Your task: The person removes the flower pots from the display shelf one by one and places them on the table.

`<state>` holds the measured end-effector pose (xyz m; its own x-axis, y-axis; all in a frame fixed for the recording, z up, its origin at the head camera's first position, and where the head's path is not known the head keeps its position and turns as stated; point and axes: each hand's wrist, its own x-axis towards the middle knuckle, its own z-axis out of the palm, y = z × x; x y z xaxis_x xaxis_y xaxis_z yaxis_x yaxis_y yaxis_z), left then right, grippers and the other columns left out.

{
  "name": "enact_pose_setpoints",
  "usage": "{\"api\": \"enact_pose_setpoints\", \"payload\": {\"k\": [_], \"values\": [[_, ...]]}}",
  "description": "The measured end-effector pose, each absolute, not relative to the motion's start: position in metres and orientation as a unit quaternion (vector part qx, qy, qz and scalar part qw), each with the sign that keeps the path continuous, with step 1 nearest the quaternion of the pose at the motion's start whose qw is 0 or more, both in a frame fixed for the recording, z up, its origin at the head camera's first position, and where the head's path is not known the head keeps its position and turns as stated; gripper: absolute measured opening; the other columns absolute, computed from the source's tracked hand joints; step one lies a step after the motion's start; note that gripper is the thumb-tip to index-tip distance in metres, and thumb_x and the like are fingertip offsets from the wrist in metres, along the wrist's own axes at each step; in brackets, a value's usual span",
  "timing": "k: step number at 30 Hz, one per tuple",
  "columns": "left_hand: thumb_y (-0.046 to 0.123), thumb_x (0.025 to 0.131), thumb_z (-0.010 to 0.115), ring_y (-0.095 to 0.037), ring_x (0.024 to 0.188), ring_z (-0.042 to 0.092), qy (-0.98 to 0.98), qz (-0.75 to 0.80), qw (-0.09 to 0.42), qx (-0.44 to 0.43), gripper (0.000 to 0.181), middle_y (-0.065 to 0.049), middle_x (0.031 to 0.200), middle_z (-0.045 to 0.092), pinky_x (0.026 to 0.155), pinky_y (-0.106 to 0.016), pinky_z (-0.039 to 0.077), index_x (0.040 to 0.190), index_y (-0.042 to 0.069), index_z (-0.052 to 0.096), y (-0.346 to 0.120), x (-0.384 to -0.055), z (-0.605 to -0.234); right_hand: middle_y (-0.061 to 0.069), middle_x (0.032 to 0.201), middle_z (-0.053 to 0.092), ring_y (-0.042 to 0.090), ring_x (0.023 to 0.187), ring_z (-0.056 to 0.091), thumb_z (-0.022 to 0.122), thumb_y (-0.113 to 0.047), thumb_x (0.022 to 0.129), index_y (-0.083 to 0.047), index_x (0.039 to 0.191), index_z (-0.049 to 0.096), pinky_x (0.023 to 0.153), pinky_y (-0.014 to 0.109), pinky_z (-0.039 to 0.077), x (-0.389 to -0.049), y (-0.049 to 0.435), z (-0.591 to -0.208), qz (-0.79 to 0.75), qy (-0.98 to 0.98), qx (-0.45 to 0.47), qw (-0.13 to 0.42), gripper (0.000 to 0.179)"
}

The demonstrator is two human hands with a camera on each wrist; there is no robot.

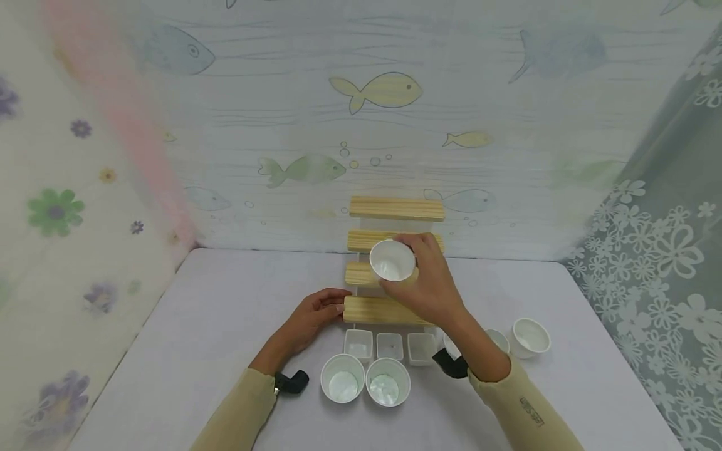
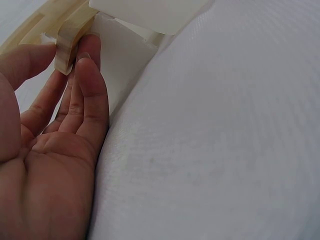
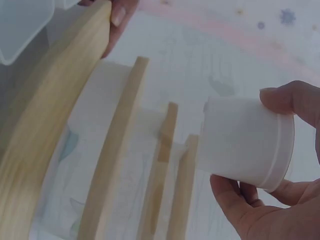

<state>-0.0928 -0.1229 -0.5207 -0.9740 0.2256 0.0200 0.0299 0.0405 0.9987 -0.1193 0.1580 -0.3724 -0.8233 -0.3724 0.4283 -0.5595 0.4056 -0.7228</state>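
Observation:
A small tiered rack of pale wooden slats (image 1: 389, 310) on white side supports stands near the wall. My left hand (image 1: 312, 317) holds the left end of its lowest slat; in the left wrist view the thumb lies on one side of the slat end (image 2: 70, 42) and fingers on the other. A round white cup (image 1: 392, 260) is gripped in my right hand (image 1: 431, 282) above the rack's middle slats. From the right wrist view, the thumb and fingers clasp the white cup (image 3: 240, 137) around its rim end, with its base toward the upper slats (image 3: 182, 185).
In front of the rack sit several small square containers (image 1: 358, 344), with two round white cups (image 1: 343, 378) nearer me. More round cups, one of them a white cup (image 1: 530, 338), stand at the right, partly behind my right forearm. A fish-patterned wall (image 1: 271, 125) rises behind the table.

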Motion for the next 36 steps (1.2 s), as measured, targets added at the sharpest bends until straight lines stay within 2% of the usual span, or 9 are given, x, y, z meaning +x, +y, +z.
{"api": "enact_pose_setpoints", "payload": {"k": [13,21,30,36], "values": [[0.017,0.107,0.065,-0.021,0.118,0.067,0.713,0.692,0.067,0.093,0.043,-0.016,0.136,0.067,0.095,-0.030,0.057,0.146,0.000,0.057,-0.115,-0.082,-0.521,0.005,0.133,0.054,0.024,0.121,0.056,0.097,-0.017,0.074,-0.019,0.139,0.061,0.092,0.052,0.055,-0.090,0.195,-0.389,0.472,-0.824,0.299,0.092,0.074],[0.014,0.107,0.064,-0.019,0.117,0.067,0.708,0.698,0.061,0.087,0.045,-0.018,0.137,0.066,0.095,-0.029,0.057,0.147,-0.003,0.054,-0.108,-0.073,-0.523,0.004,0.131,0.055,0.023,0.121,0.057,0.098,-0.011,0.072,-0.018,0.139,0.062,0.097,0.058,0.056,-0.074,0.216,-0.398,0.460,-0.827,0.310,0.091,0.077],[0.013,0.107,0.064,-0.020,0.119,0.066,0.704,0.702,0.060,0.086,0.045,-0.022,0.139,0.063,0.096,-0.029,0.057,0.147,-0.003,0.055,-0.107,-0.072,-0.522,0.001,0.131,0.056,0.020,0.119,0.056,0.098,-0.008,0.070,-0.017,0.136,0.061,0.094,0.054,0.056,-0.065,0.225,-0.407,0.452,-0.826,0.319,0.109,0.077],[0.013,0.107,0.064,-0.020,0.119,0.067,0.702,0.704,0.057,0.093,0.045,-0.023,0.139,0.063,0.095,-0.029,0.057,0.147,-0.004,0.054,-0.106,-0.072,-0.522,-0.003,0.132,0.055,0.016,0.121,0.055,0.100,-0.013,0.069,-0.017,0.133,0.060,0.096,0.050,0.057,-0.059,0.229,-0.411,0.447,-0.828,0.321,0.105,0.076]]}}
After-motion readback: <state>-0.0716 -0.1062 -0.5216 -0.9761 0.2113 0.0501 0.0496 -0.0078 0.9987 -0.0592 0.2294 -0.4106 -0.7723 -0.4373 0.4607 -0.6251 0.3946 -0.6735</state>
